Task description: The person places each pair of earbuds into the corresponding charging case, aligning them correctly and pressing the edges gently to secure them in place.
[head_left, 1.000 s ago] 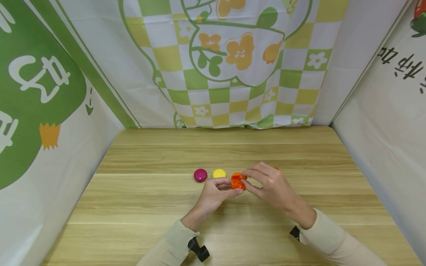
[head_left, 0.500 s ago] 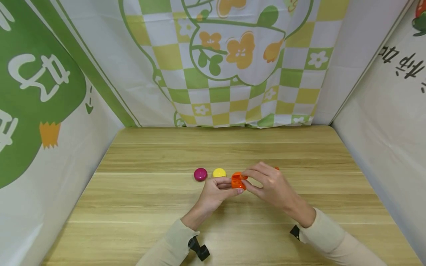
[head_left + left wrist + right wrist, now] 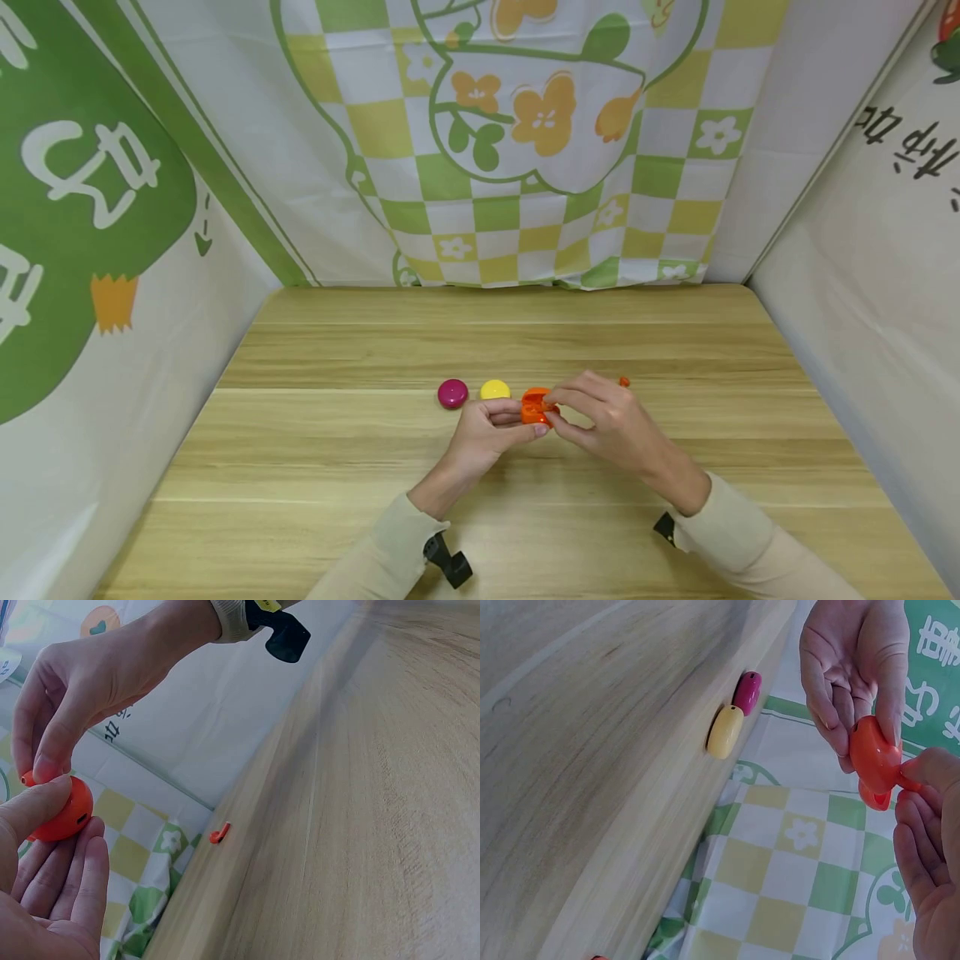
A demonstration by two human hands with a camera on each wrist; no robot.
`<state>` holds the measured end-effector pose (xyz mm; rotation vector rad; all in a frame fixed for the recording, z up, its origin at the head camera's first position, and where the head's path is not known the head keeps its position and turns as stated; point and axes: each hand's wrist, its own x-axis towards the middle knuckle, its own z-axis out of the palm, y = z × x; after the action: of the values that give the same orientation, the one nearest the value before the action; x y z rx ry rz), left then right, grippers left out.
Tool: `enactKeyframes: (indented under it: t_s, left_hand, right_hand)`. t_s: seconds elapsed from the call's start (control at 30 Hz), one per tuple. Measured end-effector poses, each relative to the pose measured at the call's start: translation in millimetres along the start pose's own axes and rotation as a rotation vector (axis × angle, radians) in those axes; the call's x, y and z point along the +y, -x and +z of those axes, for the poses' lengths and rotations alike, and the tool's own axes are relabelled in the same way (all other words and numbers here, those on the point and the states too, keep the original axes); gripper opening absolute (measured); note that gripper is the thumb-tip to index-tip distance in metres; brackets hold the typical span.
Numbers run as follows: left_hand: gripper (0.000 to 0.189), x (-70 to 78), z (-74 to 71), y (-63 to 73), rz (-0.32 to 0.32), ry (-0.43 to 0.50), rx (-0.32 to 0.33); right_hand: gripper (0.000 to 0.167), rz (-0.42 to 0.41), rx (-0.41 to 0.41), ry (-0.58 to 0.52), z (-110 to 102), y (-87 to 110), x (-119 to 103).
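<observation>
My left hand holds an orange earbud case between thumb and fingers, above the table. The case's lid is raised. On its right side my right hand pinches an orange earbud at the case's opening. Fingers partly cover the earbud, and how deep it sits in the case cannot be told. A second orange earbud lies on the table, beyond the right hand.
A yellow round case and a magenta round case lie side by side on the wooden table, behind the left hand. Printed cloth walls stand at the back and both sides.
My right hand has shifted slightly downward, bringing the pinched earbud lower at the case. More of the loose earbud on the table shows. The left hand stays almost still.
</observation>
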<state>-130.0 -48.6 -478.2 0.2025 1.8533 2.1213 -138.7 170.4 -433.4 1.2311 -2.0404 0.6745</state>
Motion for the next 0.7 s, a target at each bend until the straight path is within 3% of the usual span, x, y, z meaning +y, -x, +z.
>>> enactKeyframes:
  t_s: [0.37,0.7]
  left_hand:
    - [0.038,1.1,0.1,0.6,0.003,-0.016,-0.004]
    - [0.04,1.8,0.0,0.9,0.003,-0.015,-0.004]
  right_hand:
    - [0.03,0.008,-0.036,-0.03,-0.9,2.7,-0.7]
    - [0.025,0.013,-0.039,-0.053,-0.3,2.5,-3.1]
